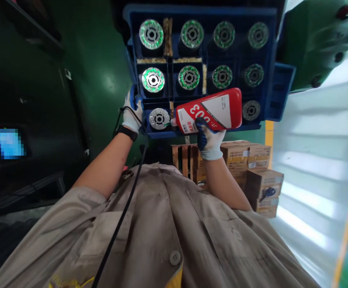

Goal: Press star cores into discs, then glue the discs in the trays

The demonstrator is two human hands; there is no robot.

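Gripping a red plastic bottle (208,111) in the white-gloved right hand (210,141), its nozzle at a round metal disc (159,119), the white-gloved left hand (132,111) clasps the edge of a blue plastic tray (200,11).

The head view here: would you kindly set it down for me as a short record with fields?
Left hand: gloved, gripping the edge of the blue tray
Right hand: gloved, holding the red bottle marked 003
Bottle tip: at the silver disc in the nearest row; contact cannot be told
Tray contents: rows of metal discs, most with green rings
Nearby: cardboard boxes, wooden pallet
Wearer: beige work shirt
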